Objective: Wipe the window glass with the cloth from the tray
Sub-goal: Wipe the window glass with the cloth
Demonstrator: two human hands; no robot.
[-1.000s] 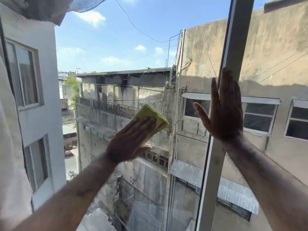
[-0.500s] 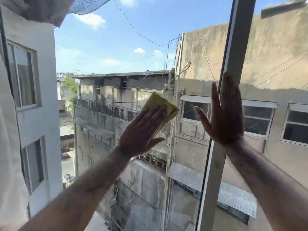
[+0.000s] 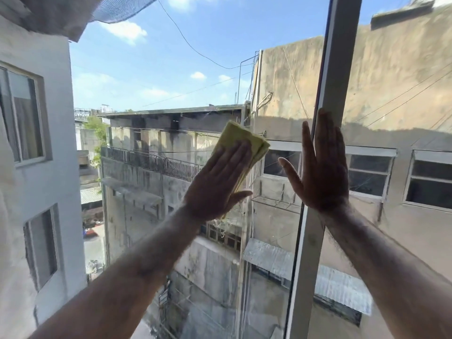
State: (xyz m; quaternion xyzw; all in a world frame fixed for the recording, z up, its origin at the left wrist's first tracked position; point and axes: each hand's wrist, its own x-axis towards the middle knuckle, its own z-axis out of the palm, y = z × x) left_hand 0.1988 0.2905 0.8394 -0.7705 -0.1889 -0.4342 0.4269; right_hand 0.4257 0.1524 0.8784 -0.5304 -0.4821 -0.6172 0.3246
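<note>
A folded yellow-green cloth (image 3: 241, 139) lies flat against the window glass (image 3: 156, 77), pinned under the fingers of my left hand (image 3: 219, 184). Only the cloth's upper part shows above the fingertips; the rest is hidden by the palm. My right hand (image 3: 320, 167) is spread flat with fingers up, resting on the white vertical window frame (image 3: 340, 57) and the glass beside it. It holds nothing. The tray is out of view.
Through the glass are weathered concrete buildings, a railed balcony, overhead wires and blue sky. A pale curtain (image 3: 7, 241) hangs along the left edge and dark netting (image 3: 117, 8) shows at the top left. A second pane lies right of the frame.
My left hand has slid the cloth up and to the right across the glass, closer to the frame. My right hand has stayed flat on the frame.
</note>
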